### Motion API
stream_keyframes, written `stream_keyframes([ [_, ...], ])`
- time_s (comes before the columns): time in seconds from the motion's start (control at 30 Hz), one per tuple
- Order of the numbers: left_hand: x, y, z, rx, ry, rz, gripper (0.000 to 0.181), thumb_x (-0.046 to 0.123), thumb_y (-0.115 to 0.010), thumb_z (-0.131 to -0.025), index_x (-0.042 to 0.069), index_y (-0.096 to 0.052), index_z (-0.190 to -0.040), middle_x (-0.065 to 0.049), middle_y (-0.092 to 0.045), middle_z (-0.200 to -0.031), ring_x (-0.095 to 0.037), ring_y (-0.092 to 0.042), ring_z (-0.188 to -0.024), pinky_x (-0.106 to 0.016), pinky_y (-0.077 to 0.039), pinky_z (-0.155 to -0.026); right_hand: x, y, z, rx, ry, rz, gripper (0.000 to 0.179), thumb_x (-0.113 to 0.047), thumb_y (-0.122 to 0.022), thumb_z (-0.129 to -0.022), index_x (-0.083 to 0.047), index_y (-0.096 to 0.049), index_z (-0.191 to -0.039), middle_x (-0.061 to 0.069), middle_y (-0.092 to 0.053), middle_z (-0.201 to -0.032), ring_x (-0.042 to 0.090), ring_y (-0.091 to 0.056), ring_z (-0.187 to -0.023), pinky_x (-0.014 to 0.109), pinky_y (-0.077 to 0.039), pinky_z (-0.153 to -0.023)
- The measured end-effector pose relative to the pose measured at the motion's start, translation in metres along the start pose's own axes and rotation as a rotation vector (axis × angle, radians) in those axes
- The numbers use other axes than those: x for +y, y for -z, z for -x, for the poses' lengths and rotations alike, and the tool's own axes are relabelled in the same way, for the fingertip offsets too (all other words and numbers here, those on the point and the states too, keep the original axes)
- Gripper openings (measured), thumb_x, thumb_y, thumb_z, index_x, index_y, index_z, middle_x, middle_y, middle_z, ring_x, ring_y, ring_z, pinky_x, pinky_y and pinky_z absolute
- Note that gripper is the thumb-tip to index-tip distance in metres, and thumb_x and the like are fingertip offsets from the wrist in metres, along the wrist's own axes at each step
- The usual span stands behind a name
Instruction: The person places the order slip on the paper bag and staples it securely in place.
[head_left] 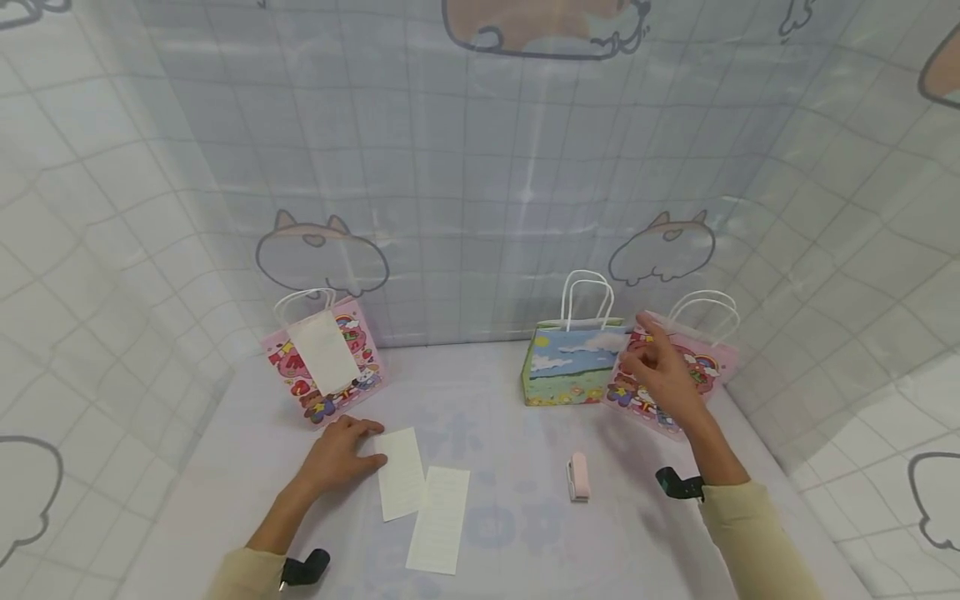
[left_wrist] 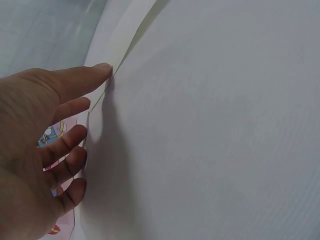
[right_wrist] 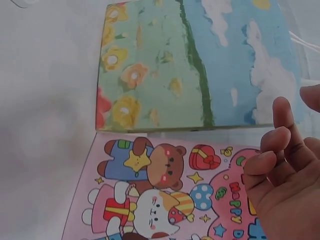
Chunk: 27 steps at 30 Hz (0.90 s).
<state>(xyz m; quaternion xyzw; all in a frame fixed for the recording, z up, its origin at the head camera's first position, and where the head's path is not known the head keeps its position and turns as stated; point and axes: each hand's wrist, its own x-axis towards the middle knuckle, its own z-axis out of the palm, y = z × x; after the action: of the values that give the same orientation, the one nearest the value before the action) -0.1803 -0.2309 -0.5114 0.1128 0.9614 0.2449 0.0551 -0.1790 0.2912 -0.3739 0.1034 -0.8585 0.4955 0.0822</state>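
My left hand (head_left: 339,457) rests on the table, its thumb and index fingertip at the left edge of a cream paper slip (head_left: 401,475). That edge shows in the left wrist view, the thumb tip right at the paper (left_wrist: 131,27). A second cream slip (head_left: 438,525) lies under or against its lower corner. My right hand (head_left: 666,379) hovers in front of a pink cartoon paper bag (head_left: 701,367), fingers loosely bent and holding nothing. Beside that bag stands a blue-green landscape paper bag (head_left: 570,367) with white handles, its painted side (right_wrist: 150,65) close in the right wrist view.
At the back left, another pink cartoon bag (head_left: 367,354) leans with a cream slip (head_left: 324,352) over its front. A pink stapler (head_left: 578,477) lies right of centre. Grid-patterned sheeting (head_left: 495,192) walls the table at the back and sides.
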Motion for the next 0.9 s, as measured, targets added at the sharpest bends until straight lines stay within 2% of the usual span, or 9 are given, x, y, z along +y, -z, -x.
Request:
stream_keyframes([
  [0.1, 0.002, -0.001, 0.0, 0.005, -0.003, -0.004, 0.049, 0.034, -0.085, -0.08, 0.014, -0.069, -0.122, -0.009, -0.061, -0.113, -0.029, -0.055, -0.107, -0.056, -0.046, -0.093, 0.001, -0.005, -0.006, -0.024, -0.029, -0.029, 0.072, -0.005, -0.059, -0.1, -0.006, -0.018, -0.16, 0.031, -0.062, -0.092, 0.01, -0.059, -0.067, 0.026, -0.053, -0.063],
  [0.2, 0.003, 0.0, 0.001, 0.014, 0.0, -0.005, 0.047, 0.033, -0.086, -0.079, 0.014, -0.07, -0.119, -0.009, -0.061, -0.113, -0.029, -0.055, -0.107, -0.056, -0.046, -0.093, 0.009, -0.01, -0.016, -0.042, -0.048, -0.037, 0.073, -0.008, -0.058, -0.101, -0.008, -0.016, -0.161, 0.03, -0.063, -0.094, 0.015, -0.059, -0.066, 0.027, -0.055, -0.062],
  [0.3, 0.003, -0.001, 0.001, 0.016, 0.003, 0.009, 0.046, 0.033, -0.086, -0.079, 0.014, -0.07, -0.117, -0.009, -0.061, -0.113, -0.03, -0.054, -0.108, -0.056, -0.045, -0.094, 0.022, -0.015, -0.024, -0.029, -0.067, -0.026, 0.069, -0.015, -0.057, -0.103, -0.012, -0.019, -0.161, 0.028, -0.064, -0.101, 0.027, -0.064, -0.079, 0.027, -0.057, -0.063],
  [0.43, 0.002, -0.003, 0.0, 0.016, 0.011, 0.028, 0.047, 0.034, -0.087, -0.078, 0.013, -0.068, -0.115, -0.008, -0.061, -0.113, -0.03, -0.054, -0.108, -0.057, -0.045, -0.096, 0.038, -0.02, -0.029, 0.029, -0.087, -0.015, 0.053, -0.025, -0.057, -0.104, -0.013, -0.037, -0.152, 0.024, -0.065, -0.101, 0.041, -0.06, -0.087, 0.03, -0.058, -0.063],
  [0.57, -0.001, -0.006, -0.001, 0.015, 0.023, 0.037, 0.048, 0.034, -0.088, -0.078, 0.013, -0.065, -0.115, -0.005, -0.061, -0.111, -0.026, -0.055, -0.106, -0.053, -0.045, -0.096, 0.045, -0.024, -0.031, 0.082, -0.081, 0.007, 0.04, -0.031, -0.058, -0.103, -0.008, -0.052, -0.135, 0.021, -0.066, -0.093, 0.045, -0.057, -0.079, 0.033, -0.057, -0.056],
  [0.7, -0.001, -0.007, -0.002, 0.004, 0.027, 0.067, 0.046, 0.031, -0.088, -0.078, 0.014, -0.064, -0.114, -0.001, -0.063, -0.104, -0.021, -0.056, -0.097, -0.044, -0.049, -0.089, 0.047, -0.026, -0.033, 0.094, -0.083, 0.002, 0.034, -0.03, -0.058, -0.103, -0.007, -0.054, -0.128, 0.022, -0.066, -0.089, 0.043, -0.056, -0.066, 0.03, -0.054, -0.049],
  [0.9, 0.0, -0.007, -0.003, 0.008, 0.027, 0.09, 0.037, 0.024, -0.085, -0.082, 0.014, -0.063, -0.111, 0.001, -0.064, -0.09, -0.017, -0.053, -0.081, -0.035, -0.046, -0.073, 0.047, -0.028, -0.034, 0.101, -0.097, 0.011, 0.031, -0.032, -0.059, -0.103, -0.01, -0.056, -0.124, 0.02, -0.066, -0.09, 0.037, -0.058, -0.064, 0.032, -0.056, -0.053],
])
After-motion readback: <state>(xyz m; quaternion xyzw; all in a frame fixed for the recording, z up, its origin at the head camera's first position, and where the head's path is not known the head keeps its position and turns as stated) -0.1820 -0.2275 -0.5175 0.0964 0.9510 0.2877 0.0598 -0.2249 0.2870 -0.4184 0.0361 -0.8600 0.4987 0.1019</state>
